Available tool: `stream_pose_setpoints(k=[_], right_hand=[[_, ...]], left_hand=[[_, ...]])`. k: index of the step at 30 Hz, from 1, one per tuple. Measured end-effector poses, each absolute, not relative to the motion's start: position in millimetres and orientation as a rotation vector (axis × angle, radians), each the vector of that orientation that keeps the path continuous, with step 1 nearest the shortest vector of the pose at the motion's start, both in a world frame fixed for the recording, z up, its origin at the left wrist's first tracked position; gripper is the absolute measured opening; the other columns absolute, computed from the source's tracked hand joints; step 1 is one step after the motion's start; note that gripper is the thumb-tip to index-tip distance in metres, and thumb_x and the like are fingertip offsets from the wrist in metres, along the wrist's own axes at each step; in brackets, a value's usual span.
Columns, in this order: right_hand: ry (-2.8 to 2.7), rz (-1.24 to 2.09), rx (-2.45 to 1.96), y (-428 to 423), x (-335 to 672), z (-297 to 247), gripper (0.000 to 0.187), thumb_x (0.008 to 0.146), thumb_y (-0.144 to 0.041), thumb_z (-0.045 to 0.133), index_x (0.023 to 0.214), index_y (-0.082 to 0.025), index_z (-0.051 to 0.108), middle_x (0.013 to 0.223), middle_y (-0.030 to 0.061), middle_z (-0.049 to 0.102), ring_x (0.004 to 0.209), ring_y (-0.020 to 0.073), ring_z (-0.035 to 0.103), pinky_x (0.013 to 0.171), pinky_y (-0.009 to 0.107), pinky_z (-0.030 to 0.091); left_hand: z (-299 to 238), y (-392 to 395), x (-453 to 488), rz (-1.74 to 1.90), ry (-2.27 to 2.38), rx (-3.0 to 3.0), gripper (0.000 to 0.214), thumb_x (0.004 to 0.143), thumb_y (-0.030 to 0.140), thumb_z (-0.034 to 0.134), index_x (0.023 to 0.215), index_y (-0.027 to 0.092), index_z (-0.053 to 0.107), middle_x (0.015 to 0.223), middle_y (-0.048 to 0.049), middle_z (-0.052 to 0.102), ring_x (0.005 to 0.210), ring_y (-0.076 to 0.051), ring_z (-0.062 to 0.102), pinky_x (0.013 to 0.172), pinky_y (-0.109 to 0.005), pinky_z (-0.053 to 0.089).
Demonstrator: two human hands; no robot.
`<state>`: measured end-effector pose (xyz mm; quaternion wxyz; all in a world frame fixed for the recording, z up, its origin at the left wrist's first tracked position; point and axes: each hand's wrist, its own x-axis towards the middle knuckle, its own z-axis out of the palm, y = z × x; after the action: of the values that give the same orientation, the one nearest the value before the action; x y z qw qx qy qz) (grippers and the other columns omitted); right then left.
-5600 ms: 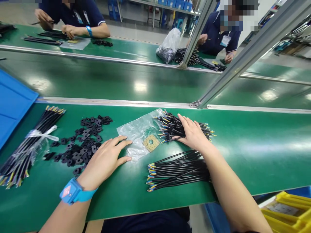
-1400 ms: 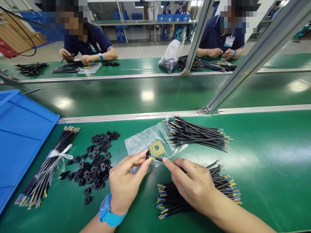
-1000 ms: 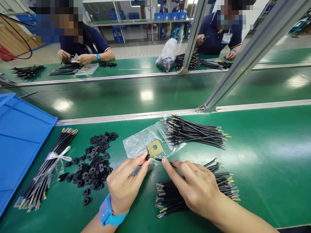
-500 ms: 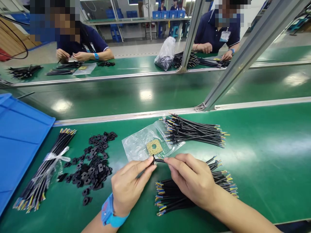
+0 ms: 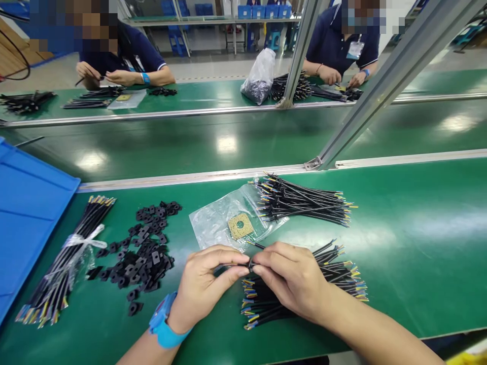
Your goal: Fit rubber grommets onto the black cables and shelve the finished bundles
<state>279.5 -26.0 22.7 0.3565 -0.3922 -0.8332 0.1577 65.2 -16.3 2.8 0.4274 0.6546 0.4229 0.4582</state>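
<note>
My left hand [image 5: 207, 289] and my right hand [image 5: 292, 279] meet over the bench, fingertips pinched. A small black rubber piece [image 5: 251, 264] sits at the fingertips of my right hand. A thin black cable [image 5: 234, 264] runs from it between my left thumb and fingers. Another cable end [image 5: 255, 245] shows just above my right fingers; which cable it belongs to I cannot tell. Under my right hand lies a pile of black cables [image 5: 262, 304] with coloured wire ends. Loose black rubber pieces [image 5: 148, 263] are heaped left of my left hand.
Beyond my hands, a clear plastic bag [image 5: 207, 223] bears a yellow sponge [image 5: 236, 230]. Cables fitted with black pieces [image 5: 308, 200] lie beside it. A tied cable bundle [image 5: 68, 258] and blue bin [image 5: 34, 218] are at left. A metal post [image 5: 353, 106] rises ahead; two people work opposite.
My hands have come together and slightly lower. My right fingertips have reached the rubber piece, and cable now shows between my left fingers. The view has shifted slightly.
</note>
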Motion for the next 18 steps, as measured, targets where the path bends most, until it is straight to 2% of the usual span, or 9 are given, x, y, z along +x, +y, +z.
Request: stream_pose_setpoints(k=[3, 6, 12, 16, 18], right_hand=[[-2.147, 0.585, -1.01, -26.1, 279.7, 23.9, 0.018, 0.104, -0.021, 0.054, 0.097, -0.015, 0.07, 0.079, 0.0028, 0.069, 0.065, 0.0103, 0.063, 0.062, 0.021, 0.053], [-2.141, 0.627, -1.014, -24.9, 281.5, 24.9, 0.018, 0.104, -0.023, 0.054, 0.098, -0.016, 0.07, 0.079, 0.0025, 0.069, 0.066, 0.0104, 0.063, 0.062, 0.02, 0.053], [-2.182, 0.537, -1.028, -24.2, 282.9, 27.9, 0.019, 0.105, -0.024, 0.053, 0.099, -0.017, 0.07, 0.074, 0.0004, 0.066, 0.062, 0.0101, 0.061, 0.061, 0.021, 0.051], [-2.22, 0.504, -1.034, -25.4, 281.5, 30.4, 0.023, 0.106, -0.026, 0.051, 0.098, -0.017, 0.071, 0.072, -0.0004, 0.065, 0.06, 0.0095, 0.059, 0.058, 0.021, 0.049], [-2.239, 0.42, -1.027, -22.0, 285.6, 30.0, 0.021, 0.106, -0.026, 0.053, 0.1, -0.017, 0.072, 0.075, 0.0004, 0.068, 0.063, 0.0102, 0.061, 0.061, 0.022, 0.051]], left_hand=[[2.3, -14.2, 65.5, 1.12, 1.018, 1.702, 0.013, 0.081, 0.02, 0.084, 0.091, 0.028, 0.084, 0.081, -0.0007, 0.082, 0.073, -0.014, 0.077, 0.072, -0.02, 0.063], [0.1, -13.5, 65.3, 1.11, 1.026, 1.652, 0.011, 0.08, 0.022, 0.084, 0.09, 0.028, 0.084, 0.081, -0.0013, 0.082, 0.074, -0.015, 0.077, 0.071, -0.02, 0.063], [-1.5, -16.6, 67.6, 1.1, 1.086, 1.537, 0.012, 0.08, 0.03, 0.085, 0.091, 0.025, 0.084, 0.084, -0.0055, 0.082, 0.074, -0.019, 0.078, 0.069, -0.025, 0.065], [-0.6, -18.1, 68.5, 1.089, 1.074, 1.597, 0.011, 0.083, 0.032, 0.083, 0.092, 0.026, 0.084, 0.084, -0.0037, 0.082, 0.075, -0.018, 0.078, 0.07, -0.024, 0.064], [0.3, -15.1, 59.6, 1.053, 1.083, 1.676, 0.018, 0.083, 0.035, 0.083, 0.098, 0.027, 0.083, 0.087, -0.0028, 0.082, 0.078, -0.018, 0.078, 0.074, -0.026, 0.064]])
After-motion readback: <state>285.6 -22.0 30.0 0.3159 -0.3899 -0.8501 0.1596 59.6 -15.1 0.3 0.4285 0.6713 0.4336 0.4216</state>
